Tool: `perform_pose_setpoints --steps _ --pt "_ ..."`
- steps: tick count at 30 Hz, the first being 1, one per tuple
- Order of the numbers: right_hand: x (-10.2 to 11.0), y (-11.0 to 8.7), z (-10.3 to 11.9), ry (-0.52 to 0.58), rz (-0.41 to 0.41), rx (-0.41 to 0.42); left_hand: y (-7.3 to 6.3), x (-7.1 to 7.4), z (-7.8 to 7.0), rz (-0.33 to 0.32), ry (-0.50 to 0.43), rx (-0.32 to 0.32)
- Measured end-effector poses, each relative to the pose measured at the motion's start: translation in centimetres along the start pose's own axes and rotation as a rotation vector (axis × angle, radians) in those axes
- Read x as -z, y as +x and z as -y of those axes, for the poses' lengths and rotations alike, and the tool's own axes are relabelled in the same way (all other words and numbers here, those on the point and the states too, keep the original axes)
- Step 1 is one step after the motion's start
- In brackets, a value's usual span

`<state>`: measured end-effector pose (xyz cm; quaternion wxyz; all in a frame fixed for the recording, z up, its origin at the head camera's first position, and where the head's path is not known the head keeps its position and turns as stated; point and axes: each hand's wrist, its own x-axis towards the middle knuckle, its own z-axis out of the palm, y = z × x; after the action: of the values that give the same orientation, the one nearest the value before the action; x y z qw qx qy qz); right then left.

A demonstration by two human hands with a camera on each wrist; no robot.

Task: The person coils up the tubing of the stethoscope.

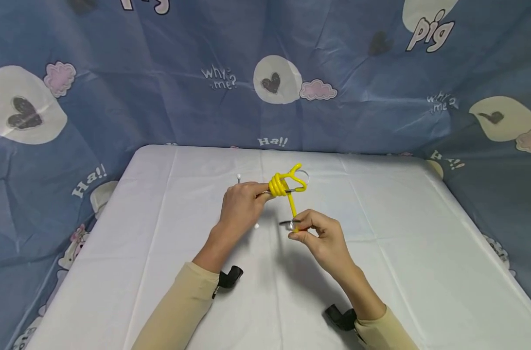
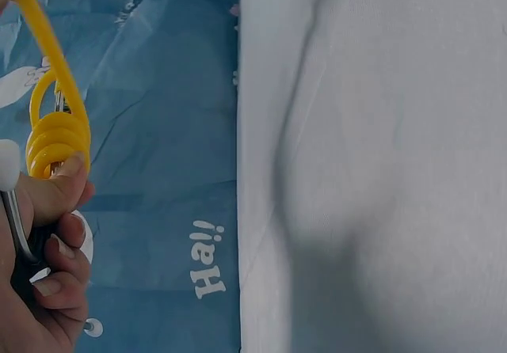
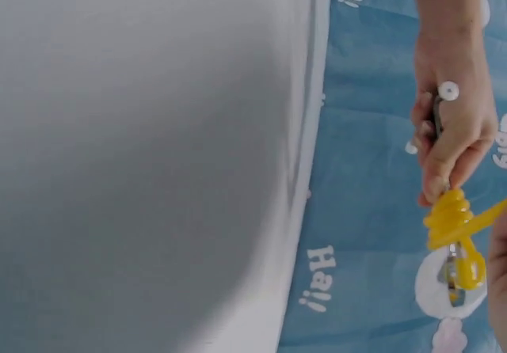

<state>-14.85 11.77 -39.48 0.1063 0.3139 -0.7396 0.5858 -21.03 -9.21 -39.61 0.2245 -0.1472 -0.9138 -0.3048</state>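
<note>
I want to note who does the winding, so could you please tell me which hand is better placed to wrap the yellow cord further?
Probably the right hand: it pinches the yellow cord's free end, while the left hand grips the coil.

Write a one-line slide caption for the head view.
Left hand grips a metal tool wound with yellow cord while the right hand pinches the cord's free end above a white table.

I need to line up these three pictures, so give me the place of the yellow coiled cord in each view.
Head: the yellow coiled cord sits at centre, wound beside the left hand, its tail running down to the right hand.
Left wrist: far left edge, above the thumb.
Right wrist: right edge, below the left hand's fingertips.
Shared landmark: the white tablecloth against the blue printed curtain.
</note>
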Motion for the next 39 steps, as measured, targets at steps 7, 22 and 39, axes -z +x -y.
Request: perform_pose_setpoints --steps 7,22,39 --pt "-0.1 0.2 -1.0 0.095 -0.079 -0.181 0.0 0.0 -0.6 -0.02 0.02 -0.017" --pt "-0.8 0.7 -1.0 0.044 -0.409 -0.337 -0.1 -0.2 -1.2 -0.089 0.065 -0.1" --pt "-1.3 2.1 0.8 -0.023 -0.533 -0.286 -0.8 -1.6 -2.4 -0.098 0.067 -0.15"
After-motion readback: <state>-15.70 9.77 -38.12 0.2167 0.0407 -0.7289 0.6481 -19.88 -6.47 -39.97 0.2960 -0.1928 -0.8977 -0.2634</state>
